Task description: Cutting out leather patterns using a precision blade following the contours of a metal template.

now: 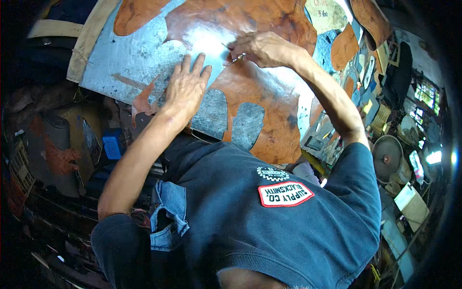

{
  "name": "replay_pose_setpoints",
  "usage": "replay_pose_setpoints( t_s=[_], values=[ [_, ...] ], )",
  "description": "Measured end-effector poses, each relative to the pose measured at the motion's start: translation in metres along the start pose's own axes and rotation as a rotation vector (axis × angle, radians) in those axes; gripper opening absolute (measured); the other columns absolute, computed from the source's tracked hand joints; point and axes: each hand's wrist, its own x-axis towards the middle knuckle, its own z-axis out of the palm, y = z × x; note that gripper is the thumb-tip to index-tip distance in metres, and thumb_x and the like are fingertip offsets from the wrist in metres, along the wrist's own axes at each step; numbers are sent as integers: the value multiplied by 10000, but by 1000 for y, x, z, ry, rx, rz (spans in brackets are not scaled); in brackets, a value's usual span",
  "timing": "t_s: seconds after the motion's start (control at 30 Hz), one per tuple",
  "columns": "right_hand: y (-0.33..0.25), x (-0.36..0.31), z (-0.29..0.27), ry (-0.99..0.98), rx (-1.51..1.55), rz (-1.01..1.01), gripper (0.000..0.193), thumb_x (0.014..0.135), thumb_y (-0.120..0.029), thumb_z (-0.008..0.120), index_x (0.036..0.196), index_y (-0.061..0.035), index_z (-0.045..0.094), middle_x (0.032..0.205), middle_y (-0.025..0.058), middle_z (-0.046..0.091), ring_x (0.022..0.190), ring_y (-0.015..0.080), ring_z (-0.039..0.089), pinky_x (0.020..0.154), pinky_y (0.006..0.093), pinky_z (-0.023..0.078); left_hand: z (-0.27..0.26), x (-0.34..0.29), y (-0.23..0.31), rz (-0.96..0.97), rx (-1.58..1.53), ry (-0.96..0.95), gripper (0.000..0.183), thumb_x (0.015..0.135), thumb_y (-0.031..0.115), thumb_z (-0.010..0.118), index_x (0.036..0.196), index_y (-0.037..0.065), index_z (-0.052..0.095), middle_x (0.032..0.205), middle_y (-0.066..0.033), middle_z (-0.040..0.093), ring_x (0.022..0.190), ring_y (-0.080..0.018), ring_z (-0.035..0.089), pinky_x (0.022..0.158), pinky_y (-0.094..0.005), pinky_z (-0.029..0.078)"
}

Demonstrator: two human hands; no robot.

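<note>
A large sheet of brown leather (269, 96) with cut-out shapes along its edges lies across a grey-blue metal work surface (110, 62). My left hand (187, 86) rests palm down beside the leather's edge, fingers stretched out and slightly apart. Strong glare in front of its fingertips hides what they touch. My right hand (257, 49) curls around a slim, pointed metal tool (236, 59), whose tip is at the leather near the glare. The tool's exact kind cannot be made out. A narrow leather scrap (143, 100) lies by my left wrist.
Another brown leather piece (134, 17) lies at the far left. Leather offcuts (345, 48) and a pale paper pattern (326, 17) are heaped at the right. A blue plastic basket (112, 143) stands below the surface at left, and a round fan (386, 159) stands at right.
</note>
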Motion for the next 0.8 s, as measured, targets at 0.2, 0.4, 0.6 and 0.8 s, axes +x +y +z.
replay_pose_setpoints(
  t_s=[0.2,0.4,0.6,0.8],
  values=[
    [-59,22,11,400,317,203,293,897,-143,631,1174,-50,650,1043,160,688,948,326,672,844,396,536,6,-7,12,-111,-56,116,432,827,66,579,1255,6,589,1419,-176,478,1245,-339,476,995,-437,383],
    [-73,51,33,488,349,261,251,895,-120,621,1120,-21,673,1043,156,684,886,346,676,781,391,554,7,-7,11,-172,6,88,388,857,119,562,1233,35,601,1399,-181,479,1180,-300,496,942,-404,382],
    [-71,54,36,478,316,269,246,893,-127,628,1116,-36,679,1031,137,685,880,327,680,764,378,557,1,-6,10,-191,-81,19,422,839,86,578,1256,25,584,1410,-241,453,1165,-316,497,944,-418,385],
    [-75,54,39,514,279,285,247,896,-134,628,1127,-65,682,1047,113,681,838,314,685,714,368,568,1,-5,7,-178,-104,29,467,793,86,649,1252,30,580,1410,-255,444,1162,-317,495,937,-419,382]
  ],
)
